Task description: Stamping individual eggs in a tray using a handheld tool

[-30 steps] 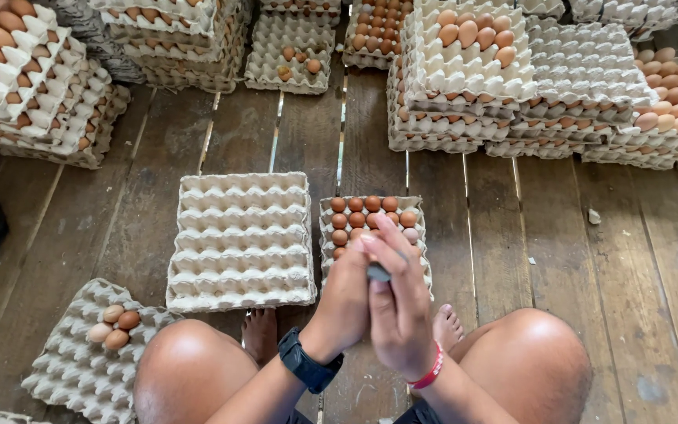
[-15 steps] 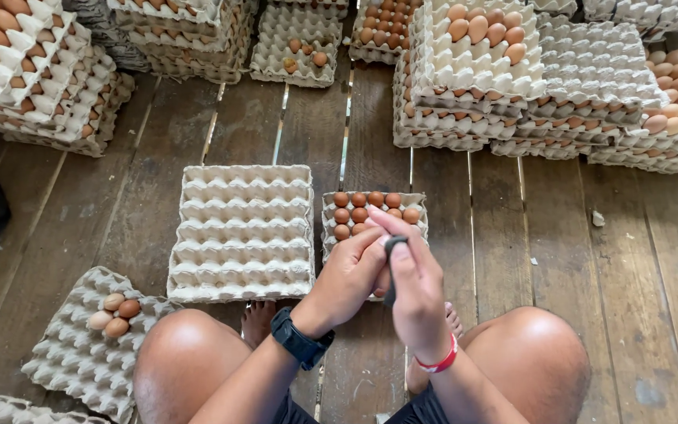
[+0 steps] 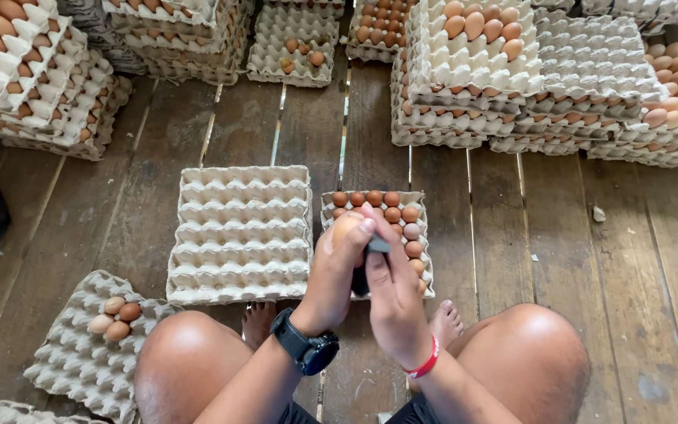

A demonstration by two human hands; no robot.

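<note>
Wooden floorboards [image 3: 504, 259] carry stacks of grey pulp egg trays, many filled with brown eggs, along the far side. Between the person's bare knees, the left hand [image 3: 339, 271], with a black wristwatch [image 3: 306, 349], pinches a pale brown egg [image 3: 345, 228] in its fingertips. The right hand [image 3: 390, 302], wearing a red wristband [image 3: 421, 367], grips a small dark tool [image 3: 370, 255] touching that egg. Beneath the hands lies a partly filled tray [image 3: 417, 235]; beside it sits an empty tray stack [image 3: 241, 232].
</note>
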